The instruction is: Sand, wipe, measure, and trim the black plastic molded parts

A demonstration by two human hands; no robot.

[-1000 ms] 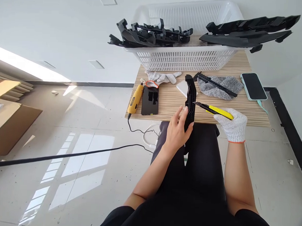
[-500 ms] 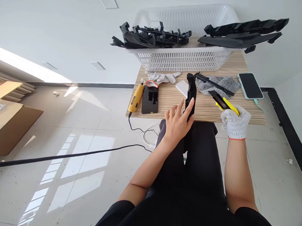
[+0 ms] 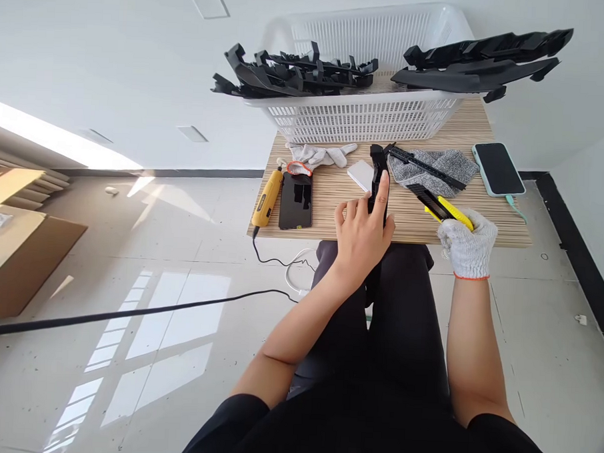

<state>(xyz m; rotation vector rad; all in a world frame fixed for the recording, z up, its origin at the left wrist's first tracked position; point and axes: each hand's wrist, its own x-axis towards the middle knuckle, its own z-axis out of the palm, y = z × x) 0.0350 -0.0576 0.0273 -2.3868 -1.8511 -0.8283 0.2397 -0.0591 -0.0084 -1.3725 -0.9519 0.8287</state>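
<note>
Pale tiled floor and white walls surround a small striped wooden table point(image 3: 333, 201) at which a seated person works. Left hand point(image 3: 362, 237), bare, is wrapped around a long black plastic part point(image 3: 377, 183) that stands on end at the table's near edge, index finger stretched up along its side. Right hand point(image 3: 467, 246), in a white knit glove, is clenched around a yellow utility knife point(image 3: 440, 207), blade end pointing up and left toward the part, apart from it. Behind the knife lies a grey cloth point(image 3: 434, 169) with a black strip across it; a phone in a green case point(image 3: 498, 169) lies near the right edge. At the left edge: a yellow rotary tool point(image 3: 264, 198) and, just beside it, a dark phone point(image 3: 296, 201). Spare gloves point(image 3: 321, 154) lie in front of a white basket point(image 3: 367, 116) loaded with more black parts point(image 3: 293, 72).
</note>
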